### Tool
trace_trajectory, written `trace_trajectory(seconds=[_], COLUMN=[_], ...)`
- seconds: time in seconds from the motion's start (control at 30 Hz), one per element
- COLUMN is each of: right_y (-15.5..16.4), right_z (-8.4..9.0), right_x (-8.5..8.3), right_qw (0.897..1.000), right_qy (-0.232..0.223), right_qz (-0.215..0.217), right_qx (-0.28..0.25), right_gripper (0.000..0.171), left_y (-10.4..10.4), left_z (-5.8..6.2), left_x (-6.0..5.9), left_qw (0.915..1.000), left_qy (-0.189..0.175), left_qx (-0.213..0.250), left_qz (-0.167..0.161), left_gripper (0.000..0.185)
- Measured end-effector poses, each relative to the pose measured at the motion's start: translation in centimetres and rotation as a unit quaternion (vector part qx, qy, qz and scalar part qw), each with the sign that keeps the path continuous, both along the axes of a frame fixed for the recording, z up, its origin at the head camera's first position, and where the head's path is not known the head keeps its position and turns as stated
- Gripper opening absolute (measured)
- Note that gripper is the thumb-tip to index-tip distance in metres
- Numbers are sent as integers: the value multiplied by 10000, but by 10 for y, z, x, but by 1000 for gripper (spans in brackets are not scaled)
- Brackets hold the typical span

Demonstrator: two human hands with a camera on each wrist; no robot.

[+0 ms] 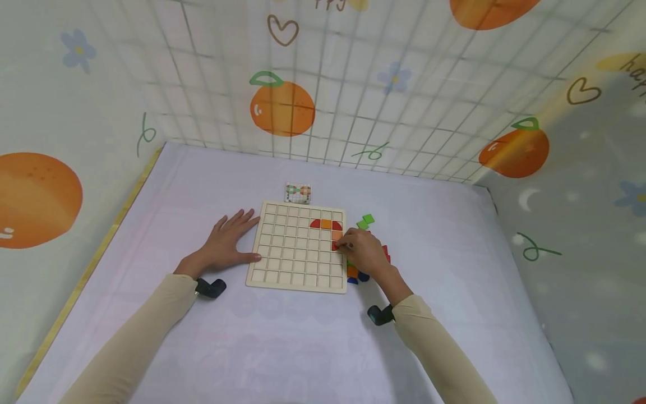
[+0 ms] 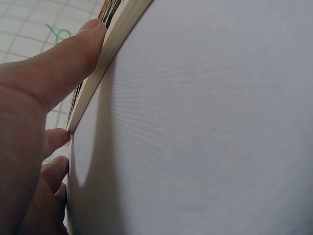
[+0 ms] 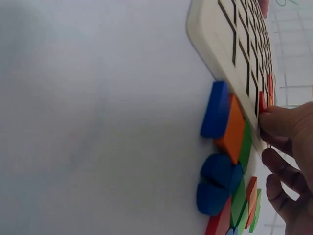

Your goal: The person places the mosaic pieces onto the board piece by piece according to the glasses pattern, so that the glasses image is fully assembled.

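Our left hand [image 1: 227, 241] lies flat, steadying the wooden board [image 1: 282, 264]. Our right hand [image 1: 364, 251] pinches a red piece [image 1: 335, 246] at the board's three o'clock edge; tilted, it may jam there.

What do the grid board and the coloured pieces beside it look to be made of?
Grid board: pale unpainted wood, probably, with a matte cream face and rounded edge. Coloured pieces: thick blocks, likely painted wood, with flat opaque blue, orange, green and red coats; plastic cannot be ruled out.
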State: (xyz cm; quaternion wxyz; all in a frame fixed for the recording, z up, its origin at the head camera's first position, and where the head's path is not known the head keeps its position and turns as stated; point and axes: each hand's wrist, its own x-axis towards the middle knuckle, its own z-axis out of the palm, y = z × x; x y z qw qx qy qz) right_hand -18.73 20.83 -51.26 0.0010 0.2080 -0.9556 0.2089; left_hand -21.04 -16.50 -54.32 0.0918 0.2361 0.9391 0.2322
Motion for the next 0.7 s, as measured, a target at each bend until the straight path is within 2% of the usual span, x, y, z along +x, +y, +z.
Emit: trace_trajectory(seconds=[0.27, 0.57, 0.7], right_y=[-2, 9, 16], right_z=[0, 1, 5], right_x=[-1, 2, 5], right_qw=[9990, 9963, 9951], right_qy=[-258, -333, -551], right_qz=[-369, -789, -818], right_qx=[58, 28, 65], right_gripper=[11, 15, 18], left_y=[0, 0, 0], left_z=[1, 0, 0], left_x=[0, 0, 1], left_qw=[10000, 10000, 10000], left_qy=[-22, 36, 31], left_qx=[7, 7, 13], left_qz=[13, -12, -5], left_gripper=[102, 103, 103])
